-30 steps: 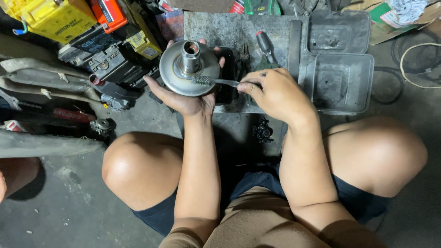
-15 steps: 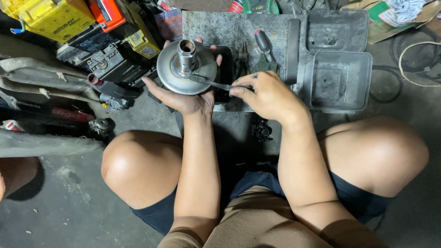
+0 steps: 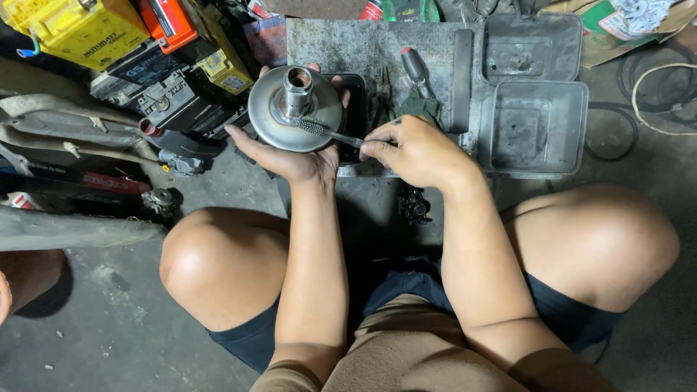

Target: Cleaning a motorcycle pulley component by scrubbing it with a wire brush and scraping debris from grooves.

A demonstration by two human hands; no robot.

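Note:
My left hand (image 3: pixel 290 156) cups a round grey metal pulley disc (image 3: pixel 270 123) with a raised central hub (image 3: pixel 296 88), holding it from below with fingers wrapped around its far edge. My right hand (image 3: pixel 415 151) grips the handle of a small brush (image 3: pixel 330 132). The bristle end of the brush rests against the base of the hub on the disc's face. Both forearms reach forward between my bare knees.
A grey metal tray (image 3: pixel 341 47) lies ahead with a red-handled screwdriver (image 3: pixel 415 67), pliers (image 3: pixel 382 91) and two moulded compartments (image 3: pixel 534 123). Yellow and orange battery boxes (image 3: pixel 80 29) and engine parts crowd the left. A cable coil (image 3: pixel 664 94) lies right. A small dark part (image 3: pixel 415 207) sits on the floor.
The disc has tilted slightly and the brush has shifted along the hub's base, with my right hand moving a little toward me. The view has barely moved.

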